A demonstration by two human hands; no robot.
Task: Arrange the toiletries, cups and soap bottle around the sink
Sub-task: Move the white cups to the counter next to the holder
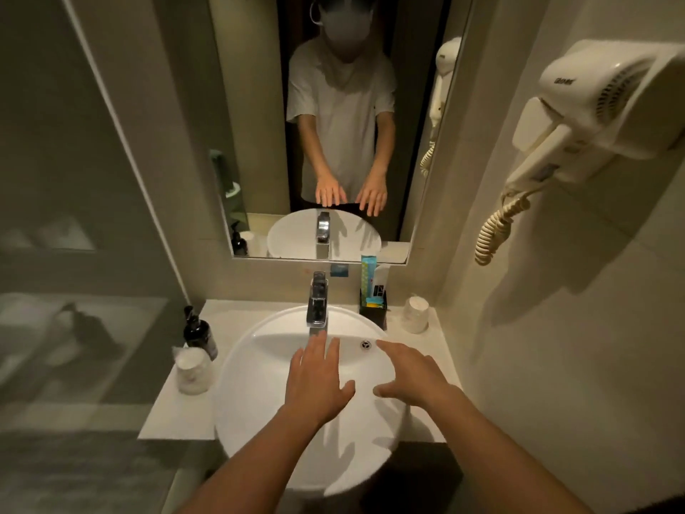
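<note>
Both of my hands hover over the white round sink point(252, 398), palms down, fingers spread, holding nothing. My left hand point(318, 380) is below the chrome tap point(317, 302); my right hand point(411, 376) is just right of it, near the drain point(366, 344). On the left counter a dark pump soap bottle point(199, 333) stands behind a plastic-wrapped cup point(192, 369). At the back right a black holder point(373, 307) carries upright toiletry packets point(368, 274). A second wrapped cup point(415, 314) stands to its right.
A pale counter point(178, 413) surrounds the sink. A mirror point(259, 124) hangs above the tap and reflects a person. A wall hair dryer point(600, 105) with a coiled cord point(496, 228) is mounted on the right wall. Glass panel on the left.
</note>
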